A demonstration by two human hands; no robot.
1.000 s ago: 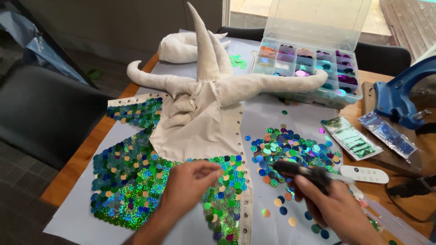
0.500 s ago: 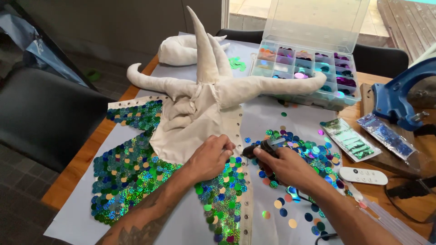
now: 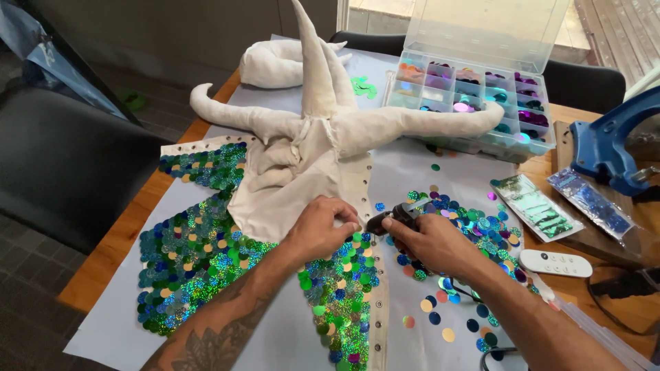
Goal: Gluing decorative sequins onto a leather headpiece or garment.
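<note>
Head view, one moment. The left hand lies palm down on the lower edge of the cream cloth horned head, fingers curled and pressed onto the fabric where it meets the sequin sheet; it pins the cloth flat and holds nothing. The right hand is wrapped tight round a dark glue gun, whose nozzle points left toward the left fingertips, just beside them (whether the tip touches the cloth cannot be made out). A thin cable runs from the gun under the right wrist.

The horned head sits mid-table on a pale blue-grey mat, its three long stuffed horns spreading left, up and right. Green, blue and gold round sequins cover the sheet on both sides of the head's lower edge. A loose pile of sequins lies just beyond the right hand.

Behind: clear compartment box with lid up, the right horn's tip resting against it. To the right: two small bags of sequins, a white remote, and a blue metal press on the wooden table.
</note>
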